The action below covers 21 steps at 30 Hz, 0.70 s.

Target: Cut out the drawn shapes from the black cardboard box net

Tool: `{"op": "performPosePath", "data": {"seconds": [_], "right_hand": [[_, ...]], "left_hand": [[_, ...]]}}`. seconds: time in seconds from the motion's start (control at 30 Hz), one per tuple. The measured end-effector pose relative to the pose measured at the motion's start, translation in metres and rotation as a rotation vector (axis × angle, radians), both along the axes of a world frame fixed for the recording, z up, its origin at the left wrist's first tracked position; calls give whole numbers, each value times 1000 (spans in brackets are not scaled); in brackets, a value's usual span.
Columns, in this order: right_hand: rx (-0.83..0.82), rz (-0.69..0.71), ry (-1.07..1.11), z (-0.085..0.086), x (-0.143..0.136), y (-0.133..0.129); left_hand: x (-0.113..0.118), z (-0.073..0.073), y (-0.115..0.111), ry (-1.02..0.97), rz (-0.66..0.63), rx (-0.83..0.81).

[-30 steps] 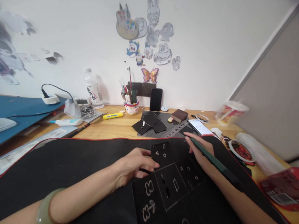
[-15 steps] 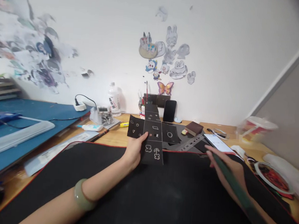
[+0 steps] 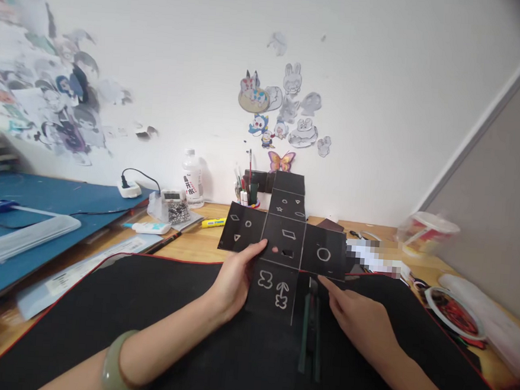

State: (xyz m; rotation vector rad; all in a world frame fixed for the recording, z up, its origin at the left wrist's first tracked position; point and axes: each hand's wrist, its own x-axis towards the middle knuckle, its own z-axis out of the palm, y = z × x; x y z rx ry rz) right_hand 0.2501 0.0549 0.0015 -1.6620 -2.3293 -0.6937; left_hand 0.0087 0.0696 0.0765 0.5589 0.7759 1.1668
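A black cross-shaped card (image 3: 279, 232) with drawn shapes and two small cut openings is held up over the mat. My left hand (image 3: 236, 276) grips it at the lower left, thumb on its front. My right hand (image 3: 358, 315) is just below the card's right panel, its index finger pointing at the lower edge; the other fingers are curled. A dark green utility knife (image 3: 310, 347) stands upright beside the right hand, its tip near the card. How the right hand bears the knife is hard to see.
A black mat (image 3: 153, 318) with a red edge covers the front. Behind it are a pen holder (image 3: 248, 191), a bottle (image 3: 192, 178), a yellow marker (image 3: 213, 222) and a glue tube (image 3: 151, 228). On the right are a round tub (image 3: 455, 312) and a cup (image 3: 426, 233).
The card has come nearer and looks larger. My right hand has moved left to the card, and the knife has swung from slanting across the forearm to upright. The view has shifted slightly.
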Motion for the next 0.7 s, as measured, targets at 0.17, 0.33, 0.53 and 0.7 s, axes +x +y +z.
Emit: {"op": "performPosePath", "data": {"seconds": [0.17,0.33,0.53,0.7], "right_hand": [[-3,-17,33,-2,-2,0],[-16,1,45,-2,-2,-2],[-15,14,64,-1,-3,-1],[3,34,82,-4,-1,2]], "left_hand": [[2,1,-3,-30,-9,22],[2,-2,-3,-58,-26,54],[1,-2,-2,-65,-39,53],[1,-3,-2,-69,-72,50]]}}
